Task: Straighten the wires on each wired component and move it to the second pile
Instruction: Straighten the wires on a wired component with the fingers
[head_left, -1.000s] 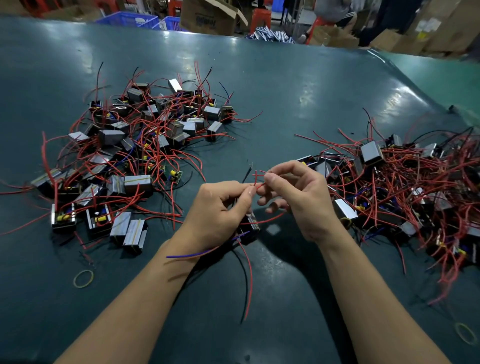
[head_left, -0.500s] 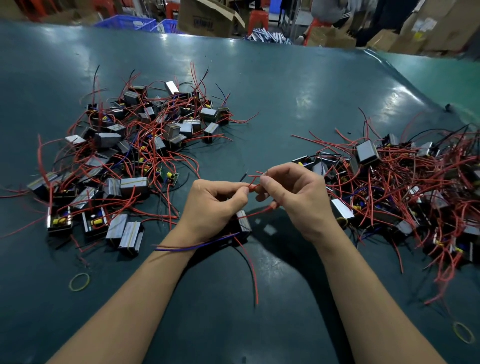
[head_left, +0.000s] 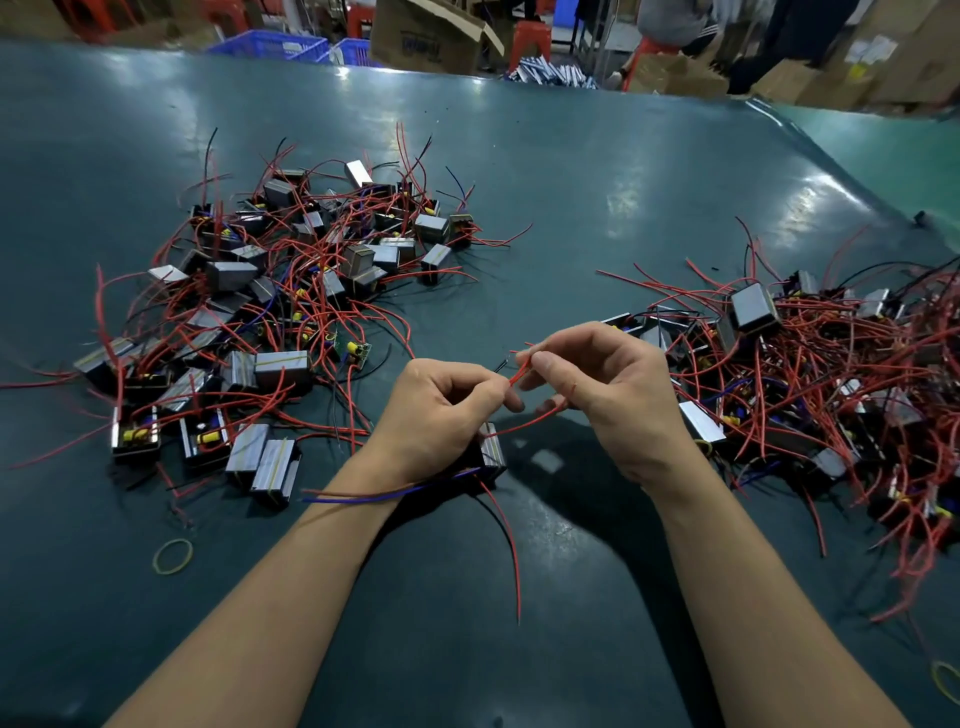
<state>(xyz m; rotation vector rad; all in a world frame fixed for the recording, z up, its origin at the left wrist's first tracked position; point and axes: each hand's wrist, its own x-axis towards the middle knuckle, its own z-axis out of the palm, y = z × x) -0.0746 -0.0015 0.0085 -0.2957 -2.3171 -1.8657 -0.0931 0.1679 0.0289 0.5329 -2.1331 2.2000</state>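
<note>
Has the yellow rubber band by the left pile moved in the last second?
No. The yellow rubber band lies just below the left pile, as before; only the camera shifted.

Glossy teal table (head_left: 571, 171) catching overhead glare; behind it, cardboard boxes (head_left: 431, 36), blue crates (head_left: 270, 44), red stools (head_left: 530, 39) crowd the floor.

We see a dark teal table (head_left: 597, 182) with a glossy top. On its left side lies a pile of wired components (head_left: 291, 291), grey blocks tangled in red wires. On the right lies a second pile (head_left: 810, 384), denser with red wire. A yellow rubber band (head_left: 173, 556) lies near the left pile, and another rubber band (head_left: 946, 680) at the right edge
</note>
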